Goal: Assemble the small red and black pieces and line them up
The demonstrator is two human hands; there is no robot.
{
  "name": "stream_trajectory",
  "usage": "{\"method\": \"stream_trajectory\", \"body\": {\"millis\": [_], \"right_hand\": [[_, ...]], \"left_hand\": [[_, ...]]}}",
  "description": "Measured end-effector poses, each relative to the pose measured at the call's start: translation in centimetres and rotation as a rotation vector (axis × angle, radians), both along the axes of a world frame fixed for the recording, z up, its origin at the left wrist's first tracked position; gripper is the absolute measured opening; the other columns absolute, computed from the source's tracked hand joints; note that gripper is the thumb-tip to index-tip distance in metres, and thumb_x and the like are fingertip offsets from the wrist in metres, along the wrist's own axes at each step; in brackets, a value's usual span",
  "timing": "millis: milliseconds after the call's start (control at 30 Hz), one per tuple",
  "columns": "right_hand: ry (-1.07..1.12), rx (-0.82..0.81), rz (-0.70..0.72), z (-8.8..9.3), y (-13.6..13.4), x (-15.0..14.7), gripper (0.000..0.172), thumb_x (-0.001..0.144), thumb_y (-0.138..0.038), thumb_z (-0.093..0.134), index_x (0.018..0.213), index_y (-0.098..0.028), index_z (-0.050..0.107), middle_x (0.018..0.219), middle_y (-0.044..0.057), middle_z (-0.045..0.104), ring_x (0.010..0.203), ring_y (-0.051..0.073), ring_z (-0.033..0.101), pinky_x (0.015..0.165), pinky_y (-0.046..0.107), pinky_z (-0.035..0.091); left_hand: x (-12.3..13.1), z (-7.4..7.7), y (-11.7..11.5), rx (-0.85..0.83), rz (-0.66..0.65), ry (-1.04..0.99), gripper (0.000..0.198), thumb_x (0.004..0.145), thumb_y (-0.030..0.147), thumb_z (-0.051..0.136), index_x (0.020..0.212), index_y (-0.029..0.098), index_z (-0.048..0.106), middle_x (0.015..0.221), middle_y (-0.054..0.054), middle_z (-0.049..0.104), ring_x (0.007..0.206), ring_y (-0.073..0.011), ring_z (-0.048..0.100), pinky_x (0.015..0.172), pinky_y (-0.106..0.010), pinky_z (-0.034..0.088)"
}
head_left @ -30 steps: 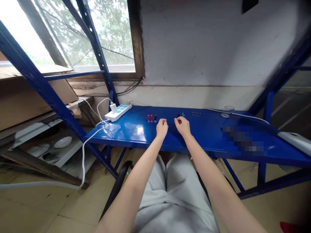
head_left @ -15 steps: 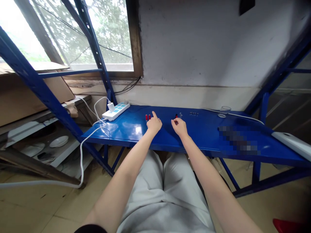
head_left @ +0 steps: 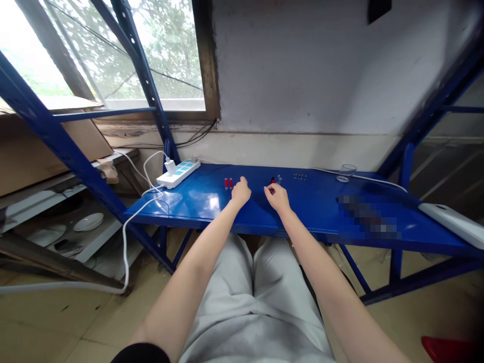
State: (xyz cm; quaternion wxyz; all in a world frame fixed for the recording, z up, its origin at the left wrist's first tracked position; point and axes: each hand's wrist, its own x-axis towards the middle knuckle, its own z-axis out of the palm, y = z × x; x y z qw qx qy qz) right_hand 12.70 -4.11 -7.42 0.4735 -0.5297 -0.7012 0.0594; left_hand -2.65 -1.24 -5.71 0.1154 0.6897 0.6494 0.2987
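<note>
My left hand [head_left: 241, 192] is over the blue table [head_left: 310, 204], its fingers curled; whatever they may hold is hidden. Just to its left lie two small red-handled pieces with pale metal-looking tips [head_left: 228, 183], side by side. My right hand [head_left: 279, 198] is closed in a pinch, thumb against fingers, and I cannot make out what is between them. Right behind those fingers shows a small red and dark piece [head_left: 273, 180], and beside it a small clear piece [head_left: 279, 179]. Several tiny metal-looking bits [head_left: 300, 176] lie in rows farther right.
A white power strip [head_left: 178, 174] with a plug and cables sits at the table's left end. Toward the right back stands a clear glass [head_left: 346, 173], with a white cable behind it. A blurred dark object [head_left: 368, 217] and a white device [head_left: 451, 222] lie at the right.
My left index finger, stretched forward before, is now drawn in toward the other fingers. The right hand keeps its pinch in about the same place. The view has shifted slightly.
</note>
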Motion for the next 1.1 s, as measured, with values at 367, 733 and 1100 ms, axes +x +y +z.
{"method": "stream_trajectory", "body": {"millis": [367,733,1100], "right_hand": [[0.047,-0.089,0.057,0.0,0.0,-0.2,0.055,0.087,-0.057,0.018,0.064,-0.020,0.050,0.067,0.004,0.057,0.063,0.015,0.052,0.061,0.025,0.036],[0.039,-0.105,0.070,0.0,-0.3,-0.2,0.049,0.086,-0.060,0.019,0.063,-0.022,0.040,0.056,0.001,0.050,0.054,0.015,0.049,0.056,0.025,0.034],[0.003,-0.016,0.041,-0.1,-0.2,-0.2,0.052,0.086,-0.060,0.020,0.059,-0.022,0.043,0.053,0.003,0.050,0.052,0.016,0.047,0.053,0.026,0.031]], "left_hand": [[1.2,-1.0,-2.0,-0.162,-0.302,-1.159,0.020,0.083,0.029,0.050,0.094,0.013,0.053,0.059,0.003,0.052,0.032,-0.0007,0.034,0.033,-0.015,0.019],[0.8,-1.1,-2.9,-0.204,-0.472,-1.232,0.021,0.079,0.028,0.057,0.092,0.012,0.054,0.065,0.000,0.057,0.036,-0.0027,0.043,0.033,-0.016,0.025],[0.8,-0.8,-3.1,-0.240,-0.470,-1.195,0.022,0.081,0.029,0.055,0.095,0.013,0.054,0.066,0.000,0.058,0.038,-0.0029,0.045,0.036,-0.016,0.027]]}}
